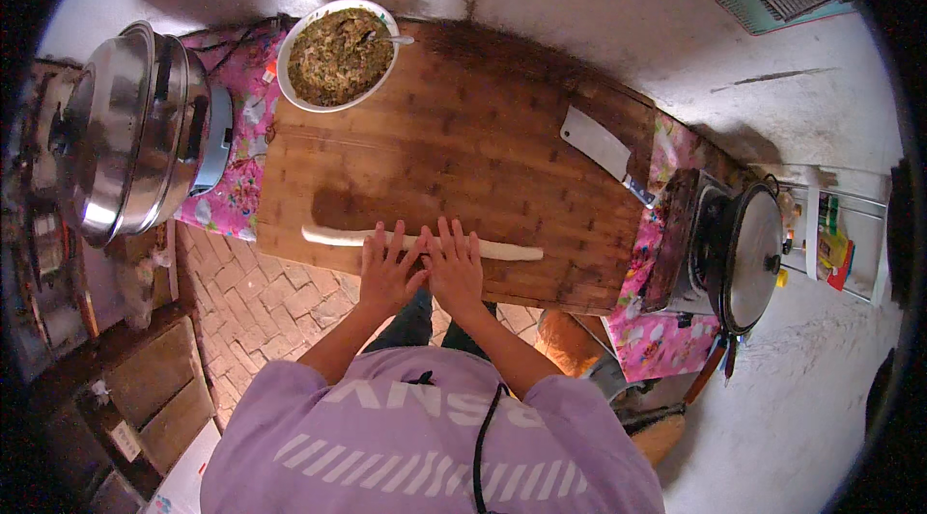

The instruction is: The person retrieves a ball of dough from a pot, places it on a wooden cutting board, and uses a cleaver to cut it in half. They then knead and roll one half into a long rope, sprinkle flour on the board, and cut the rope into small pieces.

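Observation:
A long rope of pale dough (337, 236) lies across the near part of a wooden cutting board (463, 137). My left hand (387, 264) and my right hand (455, 257) rest side by side on its middle, palms down, fingers spread and pointing away from me. My two thumbs and index fingers come close together or touch. The stretch of dough under the fingers is hidden, and both its ends show beyond my hands. Neither hand grips anything.
A white bowl (284, 72) of minced filling with a spoon (400, 40) stands at the board's far left corner. A cleaver (595, 141) lies at the right. A steel steamer pot (119, 137) is on the left, a lidded pan (753, 260) on a stove at the right.

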`<state>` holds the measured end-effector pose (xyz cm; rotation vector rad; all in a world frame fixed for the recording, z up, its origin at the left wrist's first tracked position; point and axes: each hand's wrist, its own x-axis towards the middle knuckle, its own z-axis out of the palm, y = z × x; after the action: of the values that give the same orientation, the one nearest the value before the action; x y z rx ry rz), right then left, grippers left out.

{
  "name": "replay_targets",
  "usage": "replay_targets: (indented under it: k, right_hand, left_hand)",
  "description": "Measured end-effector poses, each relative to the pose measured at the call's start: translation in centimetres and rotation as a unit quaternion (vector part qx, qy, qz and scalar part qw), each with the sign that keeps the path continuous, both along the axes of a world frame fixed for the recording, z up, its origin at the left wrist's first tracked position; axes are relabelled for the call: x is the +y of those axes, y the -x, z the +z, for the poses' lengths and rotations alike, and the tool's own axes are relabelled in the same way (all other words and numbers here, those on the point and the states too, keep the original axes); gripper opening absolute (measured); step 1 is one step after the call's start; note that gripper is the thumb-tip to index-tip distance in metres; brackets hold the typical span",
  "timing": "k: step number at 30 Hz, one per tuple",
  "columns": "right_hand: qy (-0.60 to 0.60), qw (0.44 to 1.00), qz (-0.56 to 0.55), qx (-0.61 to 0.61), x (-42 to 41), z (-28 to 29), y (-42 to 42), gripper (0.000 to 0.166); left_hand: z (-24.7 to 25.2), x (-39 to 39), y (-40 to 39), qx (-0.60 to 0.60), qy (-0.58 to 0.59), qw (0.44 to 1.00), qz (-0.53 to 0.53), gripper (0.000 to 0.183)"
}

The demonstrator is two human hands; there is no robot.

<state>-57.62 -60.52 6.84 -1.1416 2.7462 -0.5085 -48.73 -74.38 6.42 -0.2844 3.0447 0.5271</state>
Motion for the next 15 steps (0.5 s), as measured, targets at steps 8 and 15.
replay_targets:
  k: [8,15]
  right_hand:
    - [-0.048,0.986,-0.079,0.137,-2.1,0.5,9.7,0.049]
    - [-0.037,0.998,-0.011,0.052,5.9,0.9,-0.7,0.051]
  left_hand:
    - [1.3,-5.2,9.3,0.034,0.125,0.991,0.016,0.057]
    - [2.3,-3.7,-3.1,-0.042,0.056,0.997,-0.038,0.057]
